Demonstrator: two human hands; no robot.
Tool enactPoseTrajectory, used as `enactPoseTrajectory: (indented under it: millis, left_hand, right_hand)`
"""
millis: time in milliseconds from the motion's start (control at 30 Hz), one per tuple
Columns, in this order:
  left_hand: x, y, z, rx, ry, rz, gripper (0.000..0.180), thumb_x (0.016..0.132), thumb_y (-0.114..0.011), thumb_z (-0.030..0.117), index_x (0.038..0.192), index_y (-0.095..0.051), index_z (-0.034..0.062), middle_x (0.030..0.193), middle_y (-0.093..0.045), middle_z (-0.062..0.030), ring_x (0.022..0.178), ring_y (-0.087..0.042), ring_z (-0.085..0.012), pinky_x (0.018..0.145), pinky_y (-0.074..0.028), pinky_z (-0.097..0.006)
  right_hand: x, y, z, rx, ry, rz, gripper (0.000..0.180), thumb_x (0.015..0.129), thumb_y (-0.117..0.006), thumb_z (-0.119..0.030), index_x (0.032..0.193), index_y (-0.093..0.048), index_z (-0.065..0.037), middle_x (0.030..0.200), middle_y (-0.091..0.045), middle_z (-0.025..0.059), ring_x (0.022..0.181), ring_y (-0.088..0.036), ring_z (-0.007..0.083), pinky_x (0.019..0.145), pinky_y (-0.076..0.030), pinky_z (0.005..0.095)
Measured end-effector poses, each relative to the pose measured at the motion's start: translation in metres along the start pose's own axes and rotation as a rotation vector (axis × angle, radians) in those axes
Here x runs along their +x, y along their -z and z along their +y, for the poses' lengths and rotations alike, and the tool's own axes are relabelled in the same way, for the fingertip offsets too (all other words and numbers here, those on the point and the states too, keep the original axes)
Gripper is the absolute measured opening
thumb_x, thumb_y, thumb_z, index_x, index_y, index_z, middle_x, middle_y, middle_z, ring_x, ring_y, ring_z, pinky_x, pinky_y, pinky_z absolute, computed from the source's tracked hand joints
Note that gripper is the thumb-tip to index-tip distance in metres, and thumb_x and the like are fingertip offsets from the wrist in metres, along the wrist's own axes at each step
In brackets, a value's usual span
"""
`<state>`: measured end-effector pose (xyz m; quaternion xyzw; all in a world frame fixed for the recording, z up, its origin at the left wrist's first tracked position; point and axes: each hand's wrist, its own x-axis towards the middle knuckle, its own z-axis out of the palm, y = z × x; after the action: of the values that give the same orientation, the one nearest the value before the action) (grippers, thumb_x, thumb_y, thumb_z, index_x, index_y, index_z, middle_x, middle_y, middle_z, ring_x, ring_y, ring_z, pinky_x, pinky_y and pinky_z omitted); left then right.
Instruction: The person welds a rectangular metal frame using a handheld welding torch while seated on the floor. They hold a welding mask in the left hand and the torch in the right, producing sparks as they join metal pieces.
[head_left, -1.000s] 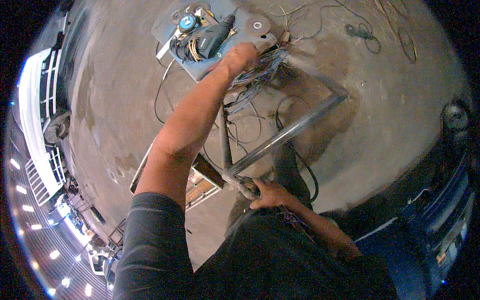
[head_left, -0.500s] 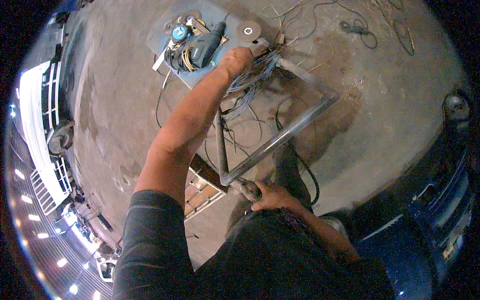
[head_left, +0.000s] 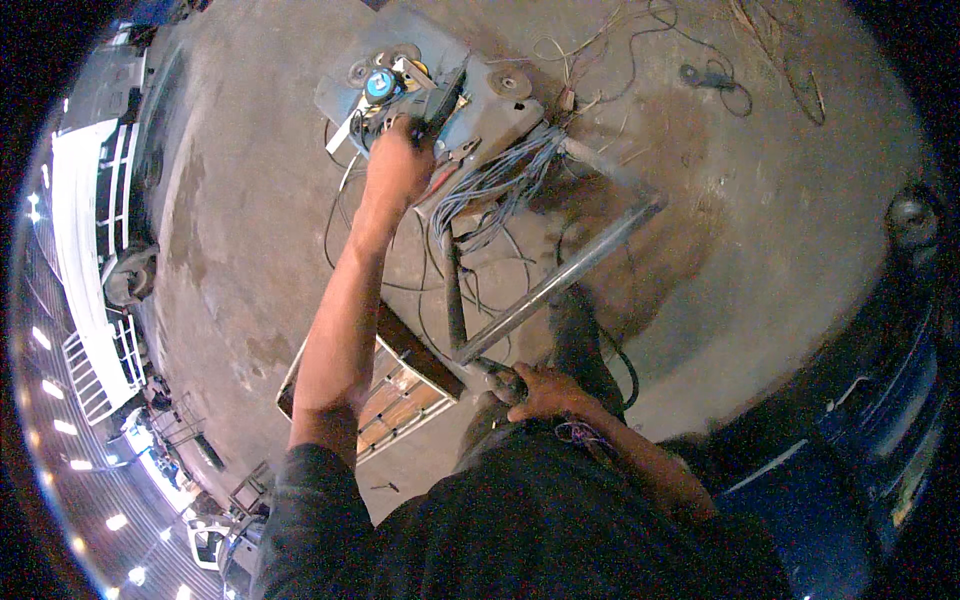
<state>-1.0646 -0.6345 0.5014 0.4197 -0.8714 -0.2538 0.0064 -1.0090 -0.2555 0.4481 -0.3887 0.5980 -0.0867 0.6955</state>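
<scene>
My left hand (head_left: 400,165) reaches over the blue-topped cart (head_left: 480,55), its fingers curled at the rear of a dark power drill (head_left: 440,105); the fingertips are partly hidden. Beside that hand, red-handled pliers (head_left: 456,165) lie along the cart's near edge. A blue round-faced item (head_left: 380,86) sits just beyond it. Near my body, my right hand (head_left: 545,392) is closed around a worn grey piece (head_left: 500,380) by the corner of the cart's bent pipe handle (head_left: 560,282). What that piece is, I cannot make out.
A bundle of grey-blue cables (head_left: 490,190) hangs over the cart's near side. An abrasive disc (head_left: 510,83) lies on its top. Below my left arm is a wood-and-metal frame (head_left: 405,390). Cables (head_left: 700,75) trail over the floor; a dark blue vehicle (head_left: 810,480) stands right.
My left hand has moved left from the cart's near edge to the drill's rear, uncovering the pliers. My right hand keeps its place; the view has shifted slightly.
</scene>
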Motion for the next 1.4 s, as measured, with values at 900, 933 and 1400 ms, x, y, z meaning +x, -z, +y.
enactPoseTrajectory:
  millis: [900, 933, 1400]
  left_hand:
    - [-0.347, 0.067, -0.145, -1.894, 0.501, 0.153, 0.026, 0.085, -0.064, 0.017, 0.107, -0.061, 0.0043, 0.088, -0.062, -0.0089, 0.078, -0.058, -0.0211, 0.065, -0.048, -0.034]
    - [-0.355, 0.067, -0.142, -1.877, 0.468, 0.148, 0.026, 0.084, -0.064, 0.017, 0.107, -0.062, 0.0043, 0.088, -0.062, -0.0090, 0.078, -0.058, -0.0213, 0.064, -0.048, -0.034]
    - [-0.562, 0.012, -0.134, -1.982, 0.409, 0.253, 0.017, 0.092, -0.060, 0.020, 0.102, -0.059, 0.0066, 0.075, -0.055, -0.0043, 0.067, -0.050, -0.0165, 0.055, -0.041, -0.028]
  right_hand:
    - [-0.024, -0.018, -0.032, -0.106, 0.123, 0.021, 0.099, 0.066, -0.076, -0.044, 0.146, -0.033, -0.004, 0.130, -0.054, 0.0280, 0.123, -0.051, 0.0410, 0.104, -0.041, 0.0431]
    - [-0.026, -0.022, -0.031, -0.141, 0.108, 0.046, 0.100, 0.065, -0.076, -0.044, 0.146, -0.033, -0.003, 0.130, -0.054, 0.0279, 0.124, -0.051, 0.0411, 0.104, -0.041, 0.0428]
    - [-0.099, -0.115, -0.053, 0.032, 0.650, 0.476, 0.100, 0.069, -0.079, -0.035, 0.147, -0.029, 0.002, 0.140, -0.043, 0.0274, 0.132, -0.041, 0.0390, 0.111, -0.033, 0.0422]
